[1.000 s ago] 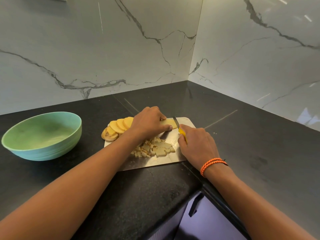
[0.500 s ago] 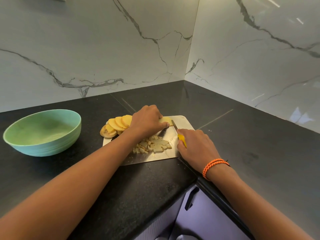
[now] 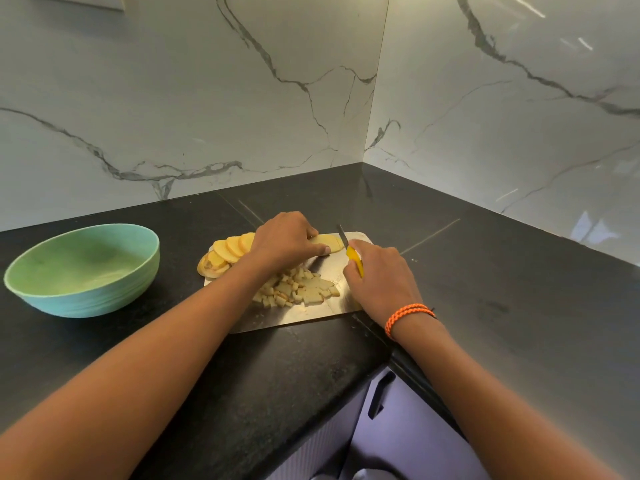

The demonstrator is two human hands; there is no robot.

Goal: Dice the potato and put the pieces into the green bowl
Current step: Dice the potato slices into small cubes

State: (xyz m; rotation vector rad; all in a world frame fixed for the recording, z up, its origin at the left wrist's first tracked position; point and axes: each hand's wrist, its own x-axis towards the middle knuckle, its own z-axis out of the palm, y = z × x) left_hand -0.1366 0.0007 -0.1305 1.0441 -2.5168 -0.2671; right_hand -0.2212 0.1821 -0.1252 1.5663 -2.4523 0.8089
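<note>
A metal cutting board (image 3: 311, 315) lies on the black counter. My left hand (image 3: 285, 242) presses a stack of potato slices (image 3: 327, 243) flat at the board's far side. My right hand (image 3: 379, 277) grips a yellow-handled knife (image 3: 353, 256), whose blade stands at the right end of that stack. Round potato slices (image 3: 227, 252) fan out on the board's far left. A heap of diced pieces (image 3: 298, 289) sits mid-board between my arms. The green bowl (image 3: 83, 268) stands to the left and looks empty.
White marble walls meet in a corner behind the black counter (image 3: 485, 271). The counter's front edge runs diagonally below my right wrist, with a cabinet door and handle (image 3: 381, 394) underneath.
The knife blade has shifted from the middle of the stack to its right end. My head has moved slightly; the hands and slices otherwise stay put.
</note>
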